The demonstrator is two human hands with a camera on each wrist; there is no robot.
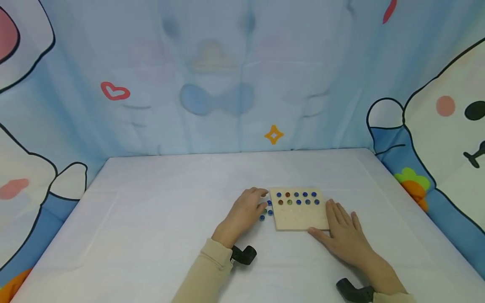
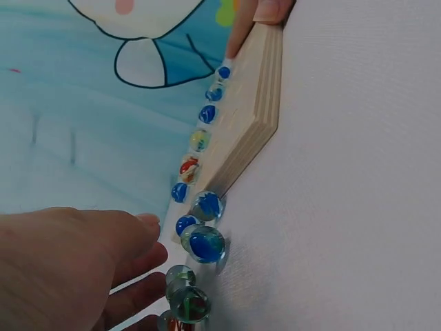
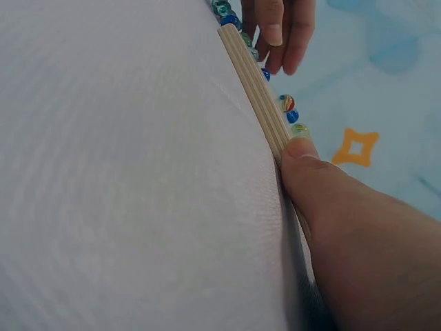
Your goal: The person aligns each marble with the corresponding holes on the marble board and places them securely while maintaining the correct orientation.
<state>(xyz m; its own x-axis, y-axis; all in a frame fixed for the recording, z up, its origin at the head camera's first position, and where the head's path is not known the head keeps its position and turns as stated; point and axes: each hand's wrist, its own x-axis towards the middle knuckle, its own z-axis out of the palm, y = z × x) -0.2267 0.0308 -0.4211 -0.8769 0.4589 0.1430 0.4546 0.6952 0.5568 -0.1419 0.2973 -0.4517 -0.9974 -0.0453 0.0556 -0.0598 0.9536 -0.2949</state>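
A pale wooden board (image 1: 299, 221) lies on the white table, with two rows of glass marbles (image 1: 298, 202) seated in its far half, mostly blue, some orange-brown or green. Several loose marbles (image 1: 270, 212) sit on the cloth against its left side; the left wrist view shows clear ones with blue and green swirls (image 2: 207, 244). My left hand (image 1: 244, 212) is over these loose marbles, fingers loosely bent and the thumb apart from them. My right hand (image 1: 346, 240) rests at the board's near right corner, straight fingers along the right side, thumb (image 3: 300, 153) on the near edge.
A white cloth (image 1: 151, 219) covers the table. Behind it hangs a light blue curtain (image 1: 212, 126) with cartoon figures. Black wrist mounts (image 1: 244, 255) are strapped near both hands.
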